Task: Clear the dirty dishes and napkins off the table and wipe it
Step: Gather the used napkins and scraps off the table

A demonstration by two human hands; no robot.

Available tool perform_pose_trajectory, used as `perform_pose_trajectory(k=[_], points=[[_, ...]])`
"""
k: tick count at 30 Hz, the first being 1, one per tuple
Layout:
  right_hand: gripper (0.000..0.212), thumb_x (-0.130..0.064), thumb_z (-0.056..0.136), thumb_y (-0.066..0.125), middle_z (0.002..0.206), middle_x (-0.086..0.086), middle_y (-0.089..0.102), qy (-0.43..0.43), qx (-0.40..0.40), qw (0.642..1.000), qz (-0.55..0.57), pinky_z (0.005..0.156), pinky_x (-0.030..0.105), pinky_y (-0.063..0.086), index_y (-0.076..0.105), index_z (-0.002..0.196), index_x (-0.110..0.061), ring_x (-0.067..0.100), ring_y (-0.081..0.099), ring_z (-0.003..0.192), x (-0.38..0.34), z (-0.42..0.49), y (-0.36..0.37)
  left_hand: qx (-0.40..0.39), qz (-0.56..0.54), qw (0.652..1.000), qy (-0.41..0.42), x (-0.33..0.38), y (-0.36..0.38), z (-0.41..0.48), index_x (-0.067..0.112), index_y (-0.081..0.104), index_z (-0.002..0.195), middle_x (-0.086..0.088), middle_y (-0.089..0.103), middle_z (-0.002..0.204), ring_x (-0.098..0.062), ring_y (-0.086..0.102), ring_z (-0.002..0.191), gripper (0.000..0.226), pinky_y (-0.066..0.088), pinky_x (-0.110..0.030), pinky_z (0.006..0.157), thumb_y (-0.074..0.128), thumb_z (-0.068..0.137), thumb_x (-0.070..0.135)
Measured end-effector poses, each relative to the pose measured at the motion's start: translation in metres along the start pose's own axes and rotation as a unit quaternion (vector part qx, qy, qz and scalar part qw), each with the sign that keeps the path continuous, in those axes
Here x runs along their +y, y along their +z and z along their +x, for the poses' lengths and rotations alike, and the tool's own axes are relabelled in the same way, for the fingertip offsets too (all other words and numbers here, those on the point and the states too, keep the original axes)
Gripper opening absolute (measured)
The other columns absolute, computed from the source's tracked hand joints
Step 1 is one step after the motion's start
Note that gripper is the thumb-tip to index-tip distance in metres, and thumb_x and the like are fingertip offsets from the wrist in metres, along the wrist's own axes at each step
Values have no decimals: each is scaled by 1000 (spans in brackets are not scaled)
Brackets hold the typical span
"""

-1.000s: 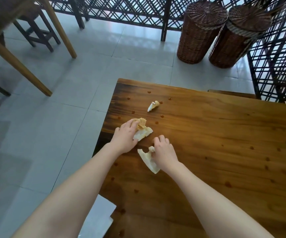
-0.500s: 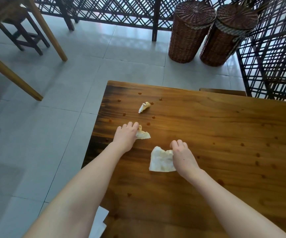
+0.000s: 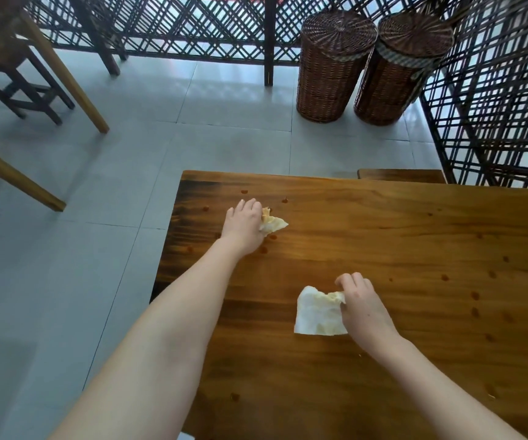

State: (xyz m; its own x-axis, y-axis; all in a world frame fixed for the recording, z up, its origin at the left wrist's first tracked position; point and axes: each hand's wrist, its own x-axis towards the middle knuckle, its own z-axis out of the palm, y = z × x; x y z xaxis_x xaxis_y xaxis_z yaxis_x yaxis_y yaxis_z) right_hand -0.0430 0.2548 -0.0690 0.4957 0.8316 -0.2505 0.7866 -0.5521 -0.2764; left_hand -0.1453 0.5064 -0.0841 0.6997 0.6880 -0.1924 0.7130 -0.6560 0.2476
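The wooden table (image 3: 415, 236), speckled with reddish spots (image 3: 285, 200), bears a crumpled napkin (image 3: 274, 224) and a flatter white napkin (image 3: 316, 312).

The counter (image 3: 415, 249) is smooth, glossy varnished wood. The far napkin (image 3: 274, 224) at 11 o'clock and the near napkin (image 3: 316, 312) are matt, crumpled paper. The baskets (image 3: 332, 68) at 1 o'clock are rough woven wicker.

No readable text, labels, brands, numbers or signs anywhere in view.
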Motion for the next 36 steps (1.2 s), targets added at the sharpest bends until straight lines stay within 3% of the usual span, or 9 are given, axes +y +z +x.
perform_pose_trajectory(k=[3,5,8,16,27,32,36], points=[[36,-2,94,49,123,-3,49,26,5,1000,2,87,17,45,48,127,-17,9,45,107,13,-9,-4,8,-22,1000,-16,-2,3,0,17,45,98,-5,57,108,-28,55,103,16,37,-38,90,57,89,16],[36,-1,93,49,122,-3,49,39,7,999,6,87,18,45,47,126,-17,10,45,107,22,-15,-7,17,-27,999,-31,-3,0,-3,16,46,97,-5,57,103,-28,55,98,14,39,-38,87,56,89,11],[36,-1,92,52,121,-3,49,56,18,998,17,87,19,45,49,124,-17,10,45,107,32,-20,-11,45,-37,997,-44,-4,-7,-10,13,49,106,-8,58,106,-27,56,97,18,40,-39,89,56,90,7],[31,-7,93,54,120,-4,50,44,48,998,24,85,19,46,51,121,-20,10,47,105,35,-38,-18,58,-20,998,-15,24,-24,-60,18,35,133,-8,56,117,-26,57,103,59,40,-42,94,67,84,10],[36,4,92,43,117,0,53,-5,95,993,74,78,23,45,49,123,-13,14,46,103,82,-111,-60,57,-30,998,-5,115,-26,-164,20,36,131,-4,53,120,-27,55,105,53,39,-41,90,64,86,24],[29,-5,96,45,117,4,57,-12,134,989,62,85,25,49,51,124,-9,18,52,104,138,-172,-88,46,-23,999,15,189,-11,-207,20,35,133,-4,51,120,-27,53,107,55,37,-40,88,64,87,31],[29,-4,94,49,116,4,58,22,159,986,52,81,21,48,53,122,-11,17,54,101,196,-221,-102,38,-19,998,37,256,6,-235,18,35,133,-4,51,119,-27,53,106,55,37,-39,87,64,87,28]])
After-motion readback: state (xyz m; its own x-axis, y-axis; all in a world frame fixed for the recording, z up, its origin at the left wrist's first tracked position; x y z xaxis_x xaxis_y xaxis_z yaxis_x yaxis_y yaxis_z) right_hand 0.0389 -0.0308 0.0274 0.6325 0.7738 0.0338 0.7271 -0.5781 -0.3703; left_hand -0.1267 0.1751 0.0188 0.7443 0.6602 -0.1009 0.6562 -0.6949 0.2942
